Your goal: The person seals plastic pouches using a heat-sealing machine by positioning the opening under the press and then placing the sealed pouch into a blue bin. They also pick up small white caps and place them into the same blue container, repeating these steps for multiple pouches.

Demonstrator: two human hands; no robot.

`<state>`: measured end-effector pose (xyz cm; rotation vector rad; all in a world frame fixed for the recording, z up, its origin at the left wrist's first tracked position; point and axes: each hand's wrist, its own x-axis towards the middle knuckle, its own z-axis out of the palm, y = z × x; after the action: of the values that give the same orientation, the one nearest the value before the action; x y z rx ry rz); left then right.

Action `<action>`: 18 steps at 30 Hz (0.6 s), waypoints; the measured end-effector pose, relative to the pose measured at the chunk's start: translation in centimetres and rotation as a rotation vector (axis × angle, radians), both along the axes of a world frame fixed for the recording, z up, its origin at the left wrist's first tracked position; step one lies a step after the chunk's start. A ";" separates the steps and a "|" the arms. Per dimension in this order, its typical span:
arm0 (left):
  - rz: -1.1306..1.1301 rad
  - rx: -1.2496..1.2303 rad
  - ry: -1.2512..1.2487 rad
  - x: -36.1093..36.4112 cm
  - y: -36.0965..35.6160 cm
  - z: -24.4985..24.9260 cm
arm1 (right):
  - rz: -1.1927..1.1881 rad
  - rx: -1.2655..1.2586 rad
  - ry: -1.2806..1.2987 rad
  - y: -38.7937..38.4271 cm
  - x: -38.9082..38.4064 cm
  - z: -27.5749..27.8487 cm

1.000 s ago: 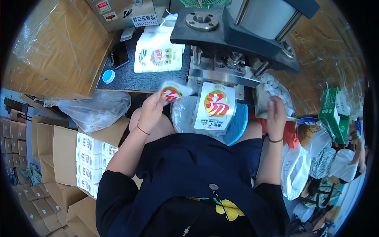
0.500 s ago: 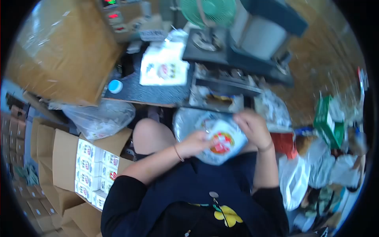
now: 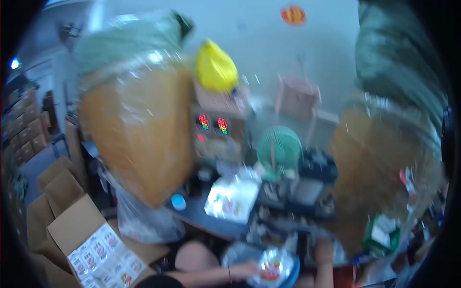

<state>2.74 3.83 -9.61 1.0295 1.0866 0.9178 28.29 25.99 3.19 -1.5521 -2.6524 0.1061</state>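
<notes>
Printed pouch: lying over the blue tub; your left hand is holding its left edge, apparently steadying it. Right hand: hovering beside the tub, blur concealing its grip. White pouches: resting beyond the tub, seemingly for easy reach.

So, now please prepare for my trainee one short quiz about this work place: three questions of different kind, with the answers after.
1. Multiple choice. Which hand is at the shiny pouch with red print?
A) the right hand
B) the left hand
C) neither hand

2. True or false. On the dark table, the small round blue item lies to the left of the white printed stack.

3. Fill in the colour. The round fan is ______.

Key: 1 B; 2 true; 3 green
</notes>
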 end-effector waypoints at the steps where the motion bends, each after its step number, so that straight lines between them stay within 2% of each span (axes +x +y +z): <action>1: -0.015 -0.069 -0.153 0.5 -1.7 5.0 | -0.019 0.097 0.031 0.0 0.0 -0.8; 2: 0.010 -0.072 -0.315 0.8 -2.0 6.4 | -0.041 0.192 0.062 -0.1 -0.1 -1.6; 3: 0.051 -0.115 -0.206 1.0 -1.9 6.8 | 0.072 0.318 0.058 1.7 0.8 -3.8; 5: 0.082 -0.164 -0.265 0.7 -2.0 6.1 | 0.185 0.374 0.214 0.9 1.3 -3.9; 6: 0.101 -0.161 -0.308 0.7 -1.9 6.8 | 0.152 0.258 0.298 0.5 0.9 -2.8; 7: 0.110 -0.179 -0.357 0.9 -2.1 7.1 | 0.181 0.254 0.339 -0.3 0.9 -1.6; 9: 0.142 -0.197 -0.410 0.4 -1.9 7.7 | 0.173 0.134 0.323 0.0 0.7 -0.9; 14: 0.217 -0.209 -0.571 -1.5 1.1 9.6 | 0.192 0.227 0.384 0.3 0.5 -1.5; 18: 0.246 -0.247 -0.495 -2.5 3.0 10.6 | 0.179 0.225 0.402 -0.1 0.2 -1.2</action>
<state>0.22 6.86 0.96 0.4346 0.8855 1.1296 28.48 25.93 1.96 -1.0910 -2.3816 0.1108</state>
